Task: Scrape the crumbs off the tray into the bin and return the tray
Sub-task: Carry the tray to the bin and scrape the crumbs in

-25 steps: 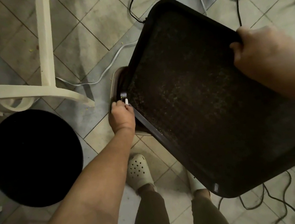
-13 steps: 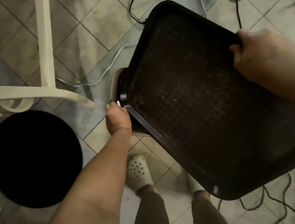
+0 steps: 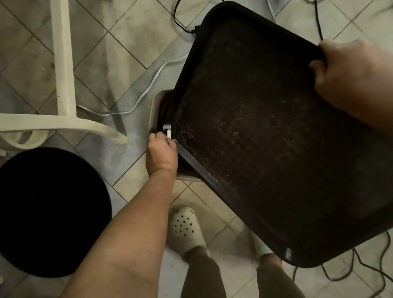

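— Since a second ago, has anything shifted?
— Barely: the left hand slid slightly along the tray edge, pinching a small white scraper.

— How far along?
— Crumbs still speckle the surface, so I'd judge scraping unfinished; returning remains.

— And the tray?
— Tilted just right of that hand, over the bin. The right hand grips its far edge.

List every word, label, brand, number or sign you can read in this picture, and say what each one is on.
None can be read.
The tray shows only crumbs and a textured surface, no print.
The bin under it shows no label on the part in view.
The shoe has holes but no legible brand.
The small white thing pinched by the left hand is too small to show any marking.
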